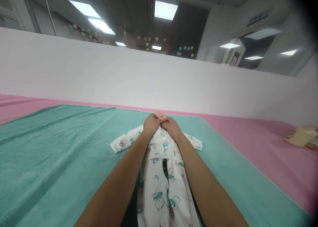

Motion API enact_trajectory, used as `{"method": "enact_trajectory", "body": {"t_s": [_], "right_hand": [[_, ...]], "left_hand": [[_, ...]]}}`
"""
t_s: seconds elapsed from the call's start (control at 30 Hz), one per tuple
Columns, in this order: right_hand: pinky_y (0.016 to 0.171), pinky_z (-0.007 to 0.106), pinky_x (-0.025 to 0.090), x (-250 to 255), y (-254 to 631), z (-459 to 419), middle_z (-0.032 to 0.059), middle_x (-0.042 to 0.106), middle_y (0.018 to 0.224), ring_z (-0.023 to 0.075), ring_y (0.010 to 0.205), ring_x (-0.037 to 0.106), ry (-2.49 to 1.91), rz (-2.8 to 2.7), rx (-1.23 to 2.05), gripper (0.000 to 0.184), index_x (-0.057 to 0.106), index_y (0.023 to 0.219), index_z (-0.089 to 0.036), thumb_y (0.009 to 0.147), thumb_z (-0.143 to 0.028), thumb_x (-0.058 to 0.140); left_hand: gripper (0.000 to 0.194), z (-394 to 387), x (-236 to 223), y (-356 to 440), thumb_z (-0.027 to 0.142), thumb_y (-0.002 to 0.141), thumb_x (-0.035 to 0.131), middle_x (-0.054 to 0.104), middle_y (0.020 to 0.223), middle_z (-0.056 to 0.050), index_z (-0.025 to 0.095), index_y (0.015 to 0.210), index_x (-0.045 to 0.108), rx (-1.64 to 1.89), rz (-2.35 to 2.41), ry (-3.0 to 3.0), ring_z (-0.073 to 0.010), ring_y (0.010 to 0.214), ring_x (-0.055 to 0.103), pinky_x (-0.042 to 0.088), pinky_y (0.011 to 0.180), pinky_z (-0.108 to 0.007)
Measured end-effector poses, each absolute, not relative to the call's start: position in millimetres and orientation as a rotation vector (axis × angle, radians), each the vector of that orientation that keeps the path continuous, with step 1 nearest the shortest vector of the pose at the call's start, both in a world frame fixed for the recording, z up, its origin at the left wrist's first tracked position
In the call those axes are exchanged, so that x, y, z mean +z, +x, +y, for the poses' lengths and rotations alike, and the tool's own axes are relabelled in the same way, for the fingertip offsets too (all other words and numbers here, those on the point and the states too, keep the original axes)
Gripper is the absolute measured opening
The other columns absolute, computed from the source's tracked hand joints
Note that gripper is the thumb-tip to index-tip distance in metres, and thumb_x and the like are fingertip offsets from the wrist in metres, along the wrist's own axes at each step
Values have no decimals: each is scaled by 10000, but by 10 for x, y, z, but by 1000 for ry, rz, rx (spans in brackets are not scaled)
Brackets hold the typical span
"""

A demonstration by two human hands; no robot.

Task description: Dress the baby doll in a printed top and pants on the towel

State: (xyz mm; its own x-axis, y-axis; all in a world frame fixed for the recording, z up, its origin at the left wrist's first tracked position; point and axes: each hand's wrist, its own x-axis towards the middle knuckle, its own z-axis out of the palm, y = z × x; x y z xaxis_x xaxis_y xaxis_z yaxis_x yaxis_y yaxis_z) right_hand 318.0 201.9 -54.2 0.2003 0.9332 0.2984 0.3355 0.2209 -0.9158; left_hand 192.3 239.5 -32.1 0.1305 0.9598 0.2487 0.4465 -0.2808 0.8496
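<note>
A doll lies on its back, with only a bit of its head showing past my hands. It wears a white baby top printed with small teal and red figures, its sleeves spread to both sides. Matching baby pants stretch toward me below the top, with a dark gap between the legs. At the neckline, my left hand and my right hand meet, fingers closed and pinching the collar of the top. The exact spot they grip is hidden behind the hands.
Beneath the doll is a teal blanket laid over a pink sheet. A low white wall runs along the back, with glass above it. At the far right lies a pale yellow object, partly cut off.
</note>
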Motion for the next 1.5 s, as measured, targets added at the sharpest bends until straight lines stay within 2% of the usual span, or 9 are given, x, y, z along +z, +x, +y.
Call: {"method": "enact_trajectory", "body": {"t_s": [0.2, 0.33, 0.47, 0.63, 0.8, 1.07, 1.23, 1.37, 1.5], "right_hand": [[517, 234, 321, -553, 3205, 2037, -32, 525, 541, 99, 516, 434, -1323, -1296, 720, 170, 609, 673, -161, 646, -329, 593], [477, 238, 291, -573, 3230, 2059, -25, 502, 505, 93, 468, 394, -1336, -1265, 759, 267, 603, 622, -164, 707, -409, 540], [474, 239, 282, -576, 3233, 2064, -29, 501, 497, 91, 459, 386, -1353, -1240, 768, 292, 606, 617, -167, 701, -444, 562], [469, 238, 273, -563, 3226, 2045, -37, 476, 474, 84, 444, 364, -1353, -1235, 779, 264, 619, 608, -162, 699, -402, 558], [467, 236, 275, -572, 3225, 2044, -41, 472, 466, 80, 437, 353, -1341, -1218, 794, 222, 618, 601, -160, 679, -360, 563], [460, 228, 276, -571, 3222, 2041, -31, 484, 479, 79, 449, 370, -1295, -1196, 829, 200, 616, 607, -152, 665, -340, 578], [457, 224, 285, -574, 3217, 2042, -18, 546, 541, 76, 459, 387, -1271, -1182, 842, 161, 615, 637, -153, 640, -311, 585], [453, 225, 281, -591, 3224, 2062, -24, 521, 511, 78, 453, 383, -1277, -1185, 831, 148, 599, 612, -159, 639, -304, 595], [454, 220, 298, -591, 3220, 2062, -17, 584, 613, 82, 478, 419, -1262, -1163, 810, 182, 601, 761, -179, 641, -316, 615]], "left_hand": [[198, 2323, -290, 1880, 152, 656, 566, 616, 729, -8, 169, 852, 547, 1111, 1259, 1662, -134, 641, 549, 386, 575, -220], [255, 2281, -280, 1873, 147, 642, 561, 610, 698, 0, 165, 895, 540, 1120, 1207, 1606, -128, 612, 545, 389, 545, -214], [260, 2266, -273, 1872, 140, 632, 569, 608, 678, -2, 159, 889, 546, 1129, 1168, 1587, -129, 602, 545, 389, 536, -214], [263, 2297, -297, 1865, 106, 610, 561, 614, 692, -10, 155, 868, 569, 1147, 1141, 1583, -137, 642, 561, 392, 553, -215], [242, 2307, -310, 1850, 99, 620, 560, 601, 637, 0, 150, 856, 582, 1130, 1108, 1585, -130, 592, 548, 390, 533, -214], [191, 2315, -309, 1851, 86, 637, 548, 630, 691, -22, 135, 816, 597, 1133, 1083, 1602, -128, 614, 566, 417, 570, -221], [178, 2314, -295, 1850, 77, 650, 537, 631, 665, -29, 122, 808, 604, 1126, 1083, 1614, -133, 612, 573, 435, 584, -228], [236, 2299, -288, 1866, 34, 642, 530, 666, 760, -52, 110, 849, 614, 1114, 1076, 1632, -132, 668, 599, 454, 618, -217], [251, 2315, -308, 1883, 47, 672, 526, 688, 839, -75, 96, 890, 642, 1092, 1081, 1675, -140, 723, 616, 465, 651, -214]]}}
